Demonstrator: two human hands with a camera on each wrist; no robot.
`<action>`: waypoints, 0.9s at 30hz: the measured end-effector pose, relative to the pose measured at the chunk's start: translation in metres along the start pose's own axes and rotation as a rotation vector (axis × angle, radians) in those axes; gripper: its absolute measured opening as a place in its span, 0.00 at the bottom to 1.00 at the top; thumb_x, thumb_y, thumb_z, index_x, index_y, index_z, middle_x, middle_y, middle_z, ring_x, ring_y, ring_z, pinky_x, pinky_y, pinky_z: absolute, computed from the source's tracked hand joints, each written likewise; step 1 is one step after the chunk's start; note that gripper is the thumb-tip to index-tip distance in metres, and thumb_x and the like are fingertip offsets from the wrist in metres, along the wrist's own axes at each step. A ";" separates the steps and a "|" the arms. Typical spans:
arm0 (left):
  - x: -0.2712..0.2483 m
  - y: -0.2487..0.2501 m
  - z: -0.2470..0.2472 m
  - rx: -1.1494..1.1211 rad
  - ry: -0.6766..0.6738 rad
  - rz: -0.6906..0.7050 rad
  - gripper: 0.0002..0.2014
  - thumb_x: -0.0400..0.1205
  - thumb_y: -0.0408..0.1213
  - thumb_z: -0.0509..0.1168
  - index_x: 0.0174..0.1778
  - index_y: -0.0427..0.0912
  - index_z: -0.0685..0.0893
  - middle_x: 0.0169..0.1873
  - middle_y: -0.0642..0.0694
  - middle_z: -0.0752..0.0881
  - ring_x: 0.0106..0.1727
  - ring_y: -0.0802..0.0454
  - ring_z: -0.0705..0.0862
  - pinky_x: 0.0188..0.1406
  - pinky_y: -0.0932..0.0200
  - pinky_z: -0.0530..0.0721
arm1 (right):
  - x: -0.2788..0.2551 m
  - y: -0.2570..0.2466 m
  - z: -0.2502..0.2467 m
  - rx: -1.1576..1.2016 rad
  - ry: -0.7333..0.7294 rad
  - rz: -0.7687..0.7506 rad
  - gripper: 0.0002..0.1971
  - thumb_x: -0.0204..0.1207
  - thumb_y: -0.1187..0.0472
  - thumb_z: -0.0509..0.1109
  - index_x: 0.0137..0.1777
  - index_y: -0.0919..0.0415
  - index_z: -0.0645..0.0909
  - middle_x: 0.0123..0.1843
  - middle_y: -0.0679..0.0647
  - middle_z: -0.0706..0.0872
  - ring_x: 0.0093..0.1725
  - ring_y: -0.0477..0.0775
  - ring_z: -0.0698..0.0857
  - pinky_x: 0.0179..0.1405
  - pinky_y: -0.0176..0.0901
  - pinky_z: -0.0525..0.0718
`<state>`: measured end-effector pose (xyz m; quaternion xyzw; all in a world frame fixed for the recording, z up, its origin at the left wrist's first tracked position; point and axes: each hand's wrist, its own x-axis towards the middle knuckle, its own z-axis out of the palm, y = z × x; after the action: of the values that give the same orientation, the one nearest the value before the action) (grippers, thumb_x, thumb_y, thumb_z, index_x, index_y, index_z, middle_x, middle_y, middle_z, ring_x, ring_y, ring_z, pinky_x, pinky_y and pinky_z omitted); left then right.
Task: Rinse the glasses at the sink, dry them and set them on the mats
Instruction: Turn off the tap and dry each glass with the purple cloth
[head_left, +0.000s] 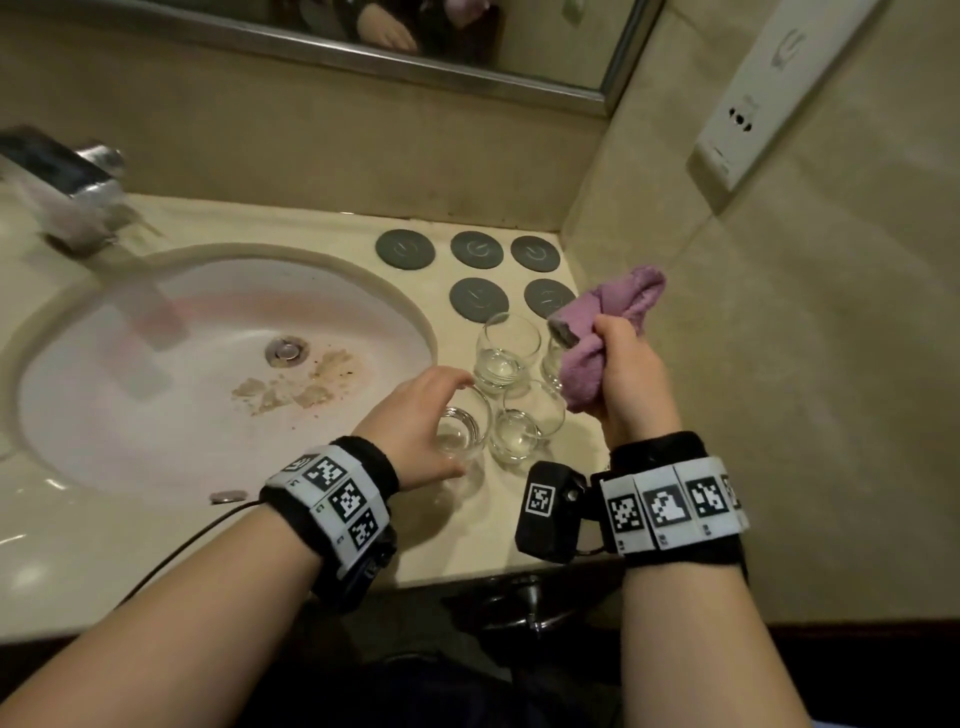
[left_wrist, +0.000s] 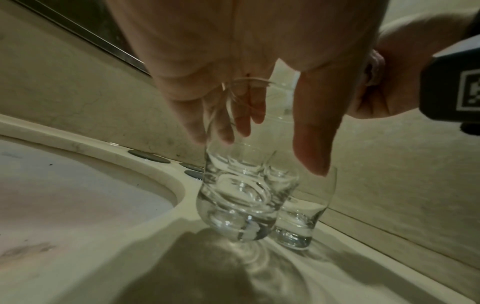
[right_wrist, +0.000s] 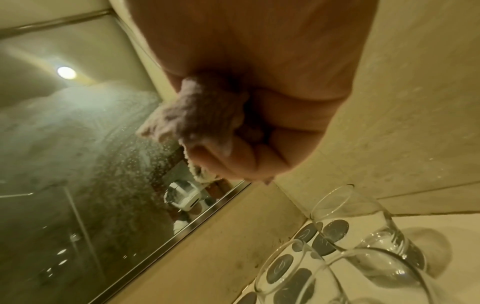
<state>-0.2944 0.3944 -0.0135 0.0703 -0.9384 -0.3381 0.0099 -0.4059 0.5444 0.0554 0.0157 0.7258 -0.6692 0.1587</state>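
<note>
Several clear glasses stand close together on the counter right of the sink. My left hand (head_left: 452, 426) reaches down over the nearest left glass (head_left: 465, 447), fingers on its far side and thumb on its near side. In the left wrist view that glass (left_wrist: 239, 205) leans between the fingers and thumb of my left hand (left_wrist: 265, 144), its base tilted off the counter. My right hand (head_left: 623, 374) is raised above the other glasses (head_left: 506, 353), gripping a bunched purple cloth (head_left: 623, 296). Several round grey mats (head_left: 405, 249) lie bare behind the glasses.
The sink basin (head_left: 363, 275) fills the left, with brown dirt near its drain (head_left: 285, 351) and a chrome faucet (head_left: 78, 176) at the back left. A wall with a white socket panel (head_left: 748, 114) closes the right side. The counter's front edge (head_left: 467, 571) is near my wrists.
</note>
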 end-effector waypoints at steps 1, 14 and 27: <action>0.001 0.003 0.003 0.001 0.003 -0.018 0.42 0.66 0.41 0.78 0.75 0.45 0.66 0.72 0.49 0.71 0.71 0.50 0.71 0.70 0.59 0.70 | 0.001 -0.001 0.000 -0.011 -0.027 0.021 0.27 0.71 0.48 0.64 0.68 0.60 0.74 0.53 0.56 0.84 0.48 0.53 0.84 0.37 0.43 0.81; 0.008 0.007 0.023 0.014 0.038 -0.186 0.45 0.66 0.42 0.79 0.77 0.47 0.64 0.74 0.48 0.68 0.74 0.49 0.69 0.73 0.56 0.68 | 0.006 0.003 0.001 -0.070 -0.036 0.014 0.26 0.64 0.43 0.58 0.57 0.57 0.79 0.64 0.63 0.80 0.64 0.60 0.80 0.67 0.62 0.78; 0.004 0.010 0.018 -0.039 0.015 -0.268 0.54 0.67 0.50 0.78 0.82 0.52 0.50 0.79 0.45 0.53 0.79 0.45 0.58 0.79 0.51 0.61 | -0.007 0.003 0.018 -0.119 -0.139 0.004 0.25 0.62 0.40 0.59 0.52 0.54 0.80 0.60 0.58 0.84 0.61 0.59 0.83 0.66 0.65 0.78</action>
<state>-0.3005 0.4128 -0.0208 0.1975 -0.9137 -0.3542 -0.0270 -0.3947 0.5282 0.0534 -0.0385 0.7514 -0.6241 0.2106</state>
